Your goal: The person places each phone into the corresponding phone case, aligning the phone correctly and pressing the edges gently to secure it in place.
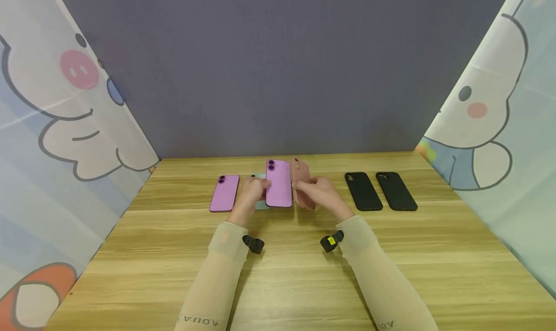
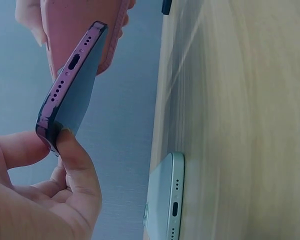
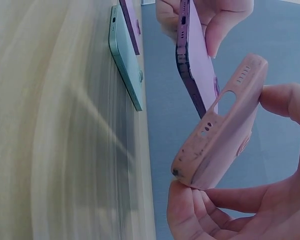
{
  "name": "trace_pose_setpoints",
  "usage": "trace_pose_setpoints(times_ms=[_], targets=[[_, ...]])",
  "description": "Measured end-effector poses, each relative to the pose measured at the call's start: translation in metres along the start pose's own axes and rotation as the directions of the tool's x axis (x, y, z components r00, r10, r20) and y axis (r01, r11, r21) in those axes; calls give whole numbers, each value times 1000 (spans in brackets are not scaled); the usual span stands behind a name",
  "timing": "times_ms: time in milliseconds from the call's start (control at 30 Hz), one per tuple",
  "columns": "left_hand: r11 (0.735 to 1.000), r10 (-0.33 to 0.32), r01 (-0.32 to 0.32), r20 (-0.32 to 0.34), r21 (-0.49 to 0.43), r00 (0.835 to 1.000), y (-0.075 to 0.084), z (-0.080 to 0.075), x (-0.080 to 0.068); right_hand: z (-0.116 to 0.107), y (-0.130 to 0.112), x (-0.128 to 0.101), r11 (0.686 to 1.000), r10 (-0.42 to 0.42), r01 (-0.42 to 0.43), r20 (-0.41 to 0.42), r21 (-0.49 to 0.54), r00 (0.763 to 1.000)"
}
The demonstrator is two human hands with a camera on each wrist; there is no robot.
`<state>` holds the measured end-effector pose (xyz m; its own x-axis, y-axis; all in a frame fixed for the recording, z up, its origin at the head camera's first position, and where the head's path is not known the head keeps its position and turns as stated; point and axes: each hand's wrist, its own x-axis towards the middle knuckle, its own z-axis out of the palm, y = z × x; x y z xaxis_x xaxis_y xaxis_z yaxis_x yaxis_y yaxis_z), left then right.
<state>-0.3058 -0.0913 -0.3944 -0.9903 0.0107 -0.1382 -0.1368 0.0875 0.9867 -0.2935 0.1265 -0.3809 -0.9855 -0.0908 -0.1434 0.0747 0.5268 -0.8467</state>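
Observation:
My left hand (image 1: 252, 193) pinches a purple phone (image 1: 279, 184) by its side edge, its back and two camera lenses facing me. In the left wrist view the purple phone (image 2: 65, 82) shows its port edge, between thumb and fingers. My right hand (image 1: 323, 193) holds a pink phone case (image 1: 304, 176) upright just right of the phone. The right wrist view shows the pink case (image 3: 225, 125) gripped at both sides, its port end cutout and dark scuffs toward the camera. Both objects are raised above the wooden table (image 1: 286, 273).
A pale green phone (image 1: 262, 204) lies partly hidden behind my left hand. Left of it lies another purple phone (image 1: 224, 193). Two black phone cases (image 1: 364, 191) (image 1: 396, 191) lie side by side on the right. A grey panel (image 1: 286, 70) stands behind the table.

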Motion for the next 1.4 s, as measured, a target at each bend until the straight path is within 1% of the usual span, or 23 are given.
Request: trace_pose_setpoints(times_ms=[233,467,667,867,1167,1400], targets=[[1000,3,-3,13,-4,1000,0,2,-1,-1,-2,-2,1000,12,-12,5,14,1000],[1000,11,-12,39,6,999,0,3,-1,0,-5,-3,1000,3,-3,11,21,1000],[1000,12,-12,34,9,999,1,4,-2,3,-5,-3,1000,3,-4,17,27,1000],[1000,-10,10,37,-2,999,2,4,-4,4,-5,-4,999,21,-21,24,29,1000],[1000,5,-5,27,-2,1000,1,6,-3,6,-4,-3,999,26,-26,17,24,1000],[1000,-9,9,22,-2,1000,2,9,-2,9,-3,-3,999,29,-29,8,31,1000]])
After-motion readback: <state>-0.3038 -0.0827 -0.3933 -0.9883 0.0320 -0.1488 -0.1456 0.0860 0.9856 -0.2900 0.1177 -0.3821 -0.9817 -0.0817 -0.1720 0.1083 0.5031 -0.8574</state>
